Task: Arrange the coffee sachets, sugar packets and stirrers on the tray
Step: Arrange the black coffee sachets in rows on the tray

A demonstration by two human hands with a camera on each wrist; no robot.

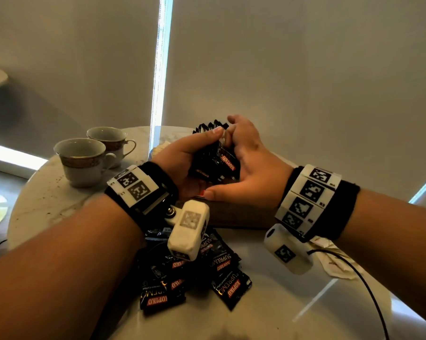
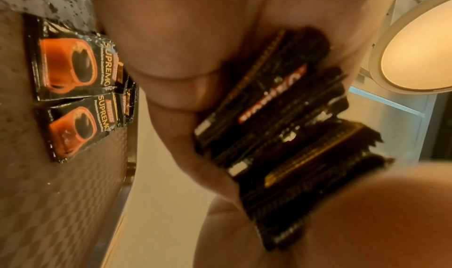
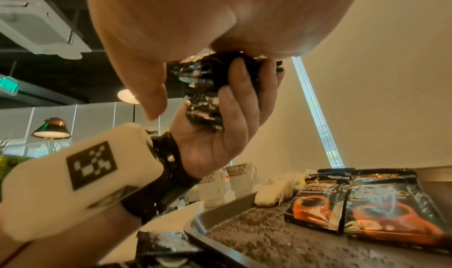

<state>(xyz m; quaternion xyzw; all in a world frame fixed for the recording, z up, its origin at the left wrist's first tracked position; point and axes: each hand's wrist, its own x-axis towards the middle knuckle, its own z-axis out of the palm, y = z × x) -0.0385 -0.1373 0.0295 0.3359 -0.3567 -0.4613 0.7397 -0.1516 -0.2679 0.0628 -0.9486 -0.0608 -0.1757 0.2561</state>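
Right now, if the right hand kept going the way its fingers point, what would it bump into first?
The right hand points leftward at the stack of coffee sachets it already grips with the left hand. So it would press into that stack first, then probably the left palm behind it, though depth is unclear.

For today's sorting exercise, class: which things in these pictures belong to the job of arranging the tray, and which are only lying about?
Part of the job:
- stack of coffee sachets, held by the left hand and the right hand
- loose sachets on the table
- two sachets lying on the tray
- pale packets at the tray's far edge

Lying about:
- two teacups
- black cable
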